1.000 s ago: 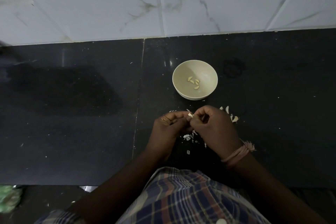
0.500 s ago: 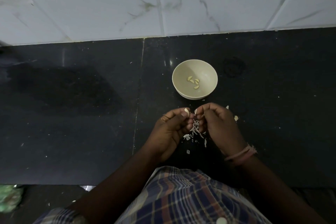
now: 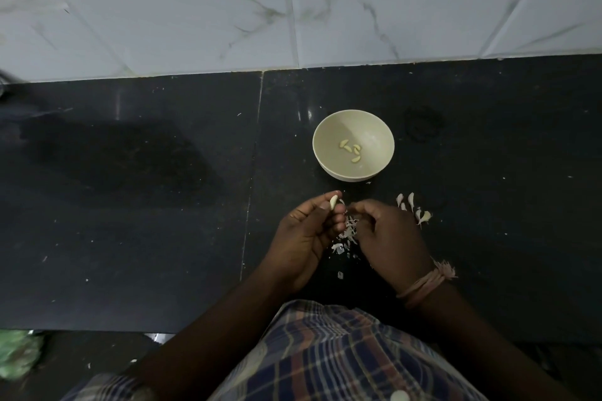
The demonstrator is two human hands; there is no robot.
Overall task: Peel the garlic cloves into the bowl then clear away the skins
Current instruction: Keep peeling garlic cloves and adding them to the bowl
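the white marble-veined wall tiles (image 3: 195, 3) fill the top of the frame. below them the black counter (image 3: 130, 205) spans the whole middle band, flecked with pale specks and split by a thin seam left of centre. a checked shirt (image 3: 325, 352) rises from the bottom edge at centre, and a blurred green thing (image 3: 16, 355) sits at the lower left corner.

the left hand (image 3: 306, 234) lies just below the middle of the frame, palm turned partly up; its grip is narrow, thumb and fingertips pinching a peeled clove (image 3: 333, 201) at its top. the clove's long axis runs nearly up and down in the frame, leaning slightly to the right at its upper end, towards the bowl. the right hand (image 3: 387, 234) sits just beside it to the right, back to the camera, fingers curled in; whether they hold a scrap of skin cannot be told. a pinkish thread band (image 3: 426, 283) wraps that wrist.

the cream bowl (image 3: 384, 146) stands upright on the counter right of centre, just above the hands, with four peeled cloves (image 3: 351, 150) lying at mixed angles on its bottom.

a litter of skins (image 3: 348, 233) lies on the counter between and below the hands. right of the right hand a few unpeeled cloves (image 3: 420, 213) lie near one another, tips mostly pointing up the frame.
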